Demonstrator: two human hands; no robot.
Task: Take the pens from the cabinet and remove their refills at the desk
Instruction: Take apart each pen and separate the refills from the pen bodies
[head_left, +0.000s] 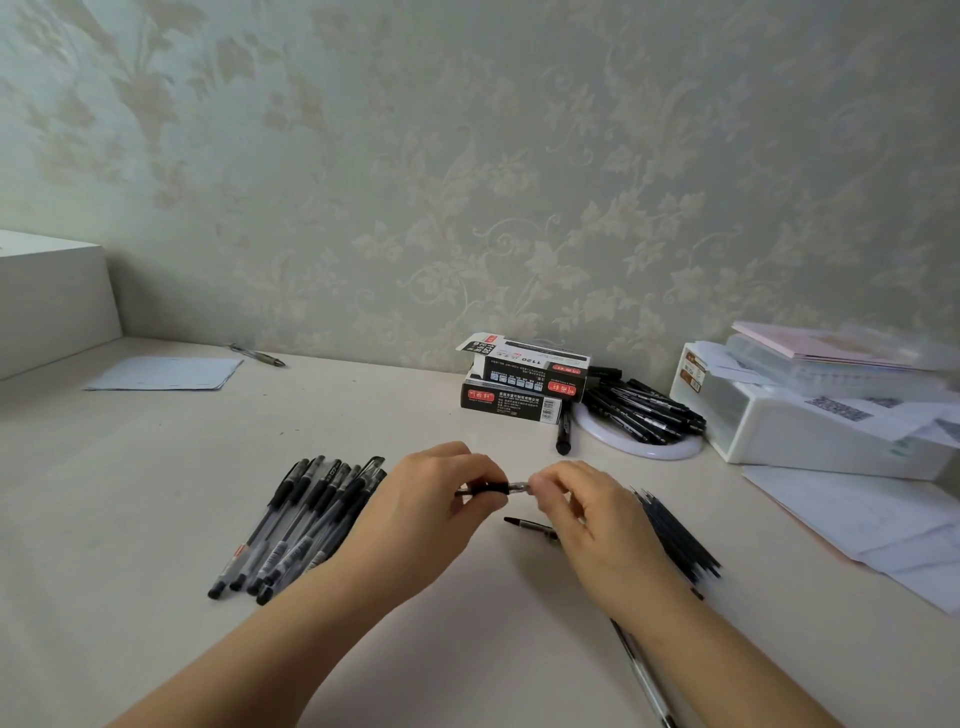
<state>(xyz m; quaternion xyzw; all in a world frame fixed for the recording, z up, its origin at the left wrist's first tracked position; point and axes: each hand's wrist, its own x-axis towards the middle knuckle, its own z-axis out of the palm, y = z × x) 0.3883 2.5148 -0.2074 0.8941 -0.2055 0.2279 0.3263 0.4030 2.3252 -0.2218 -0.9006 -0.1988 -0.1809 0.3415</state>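
pen (488, 488) is gripped at its rubber sleeve by curled left hand (431, 499); metal tip (519, 487) beside it is pinched by right hand (582, 514). light, stiff, slippery.

smooth matt desk (156, 467), clear plastic pens (301, 525), seemingly metal pen tip (518, 487)

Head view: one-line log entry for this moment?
left hand: grips pen | right hand: pinches pen tip | refill pile: right | pen pile: left
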